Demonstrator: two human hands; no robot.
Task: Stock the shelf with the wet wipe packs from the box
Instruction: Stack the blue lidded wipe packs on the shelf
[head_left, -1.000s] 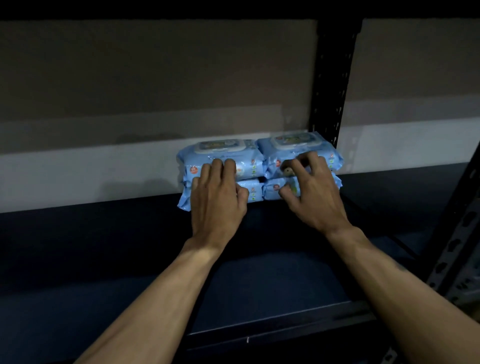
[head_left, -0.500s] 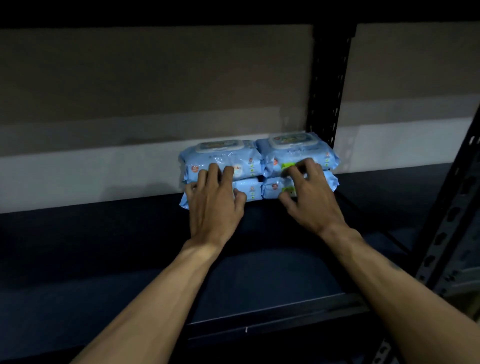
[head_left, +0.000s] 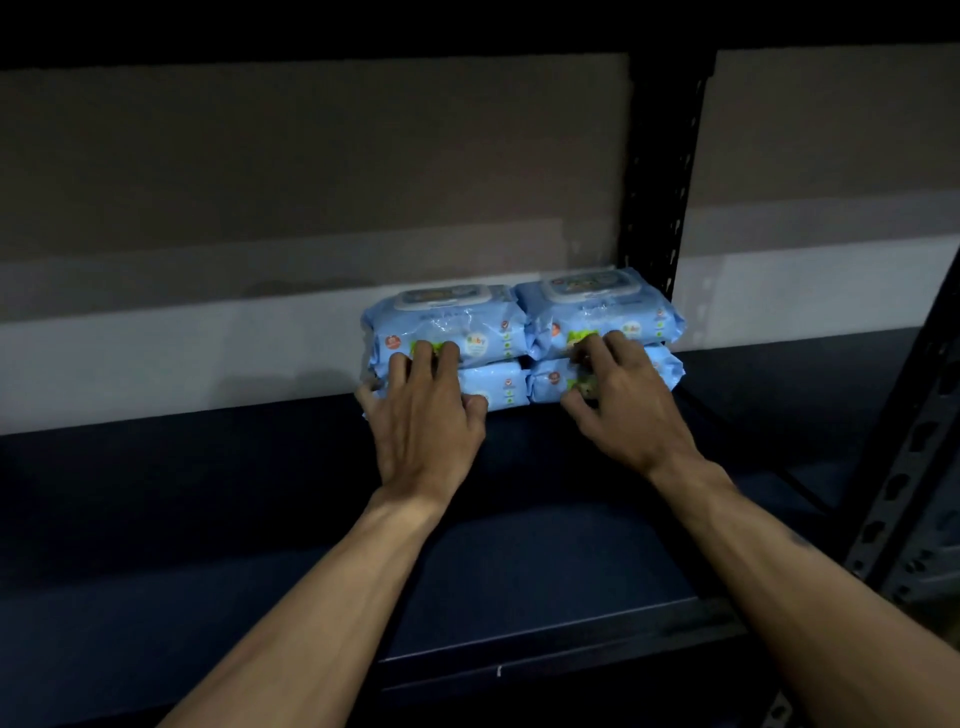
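1. Stock on shelf (head_left: 519, 545): four blue wet wipe packs (head_left: 597, 317) in two stacks of two. The stacks touched side by side at the back, against the wall and just beside the rear upright (head_left: 657, 208).
2. Left hand (head_left: 423, 415): fingers spread and nearly straight, pressed on the front of the left stack; it gripped nothing.
3. Right hand (head_left: 623, 410): fingers bent, tips pushed against the front of the right stack, not wrapped round it.
4. Progress, as judged: early. Only these four packs showed on the shelf; the box was out of view, so the remainder was unknown.
5. Print: "Baby" was legible on the upper left pack (head_left: 457, 325). The brand and other marks were too small to read.
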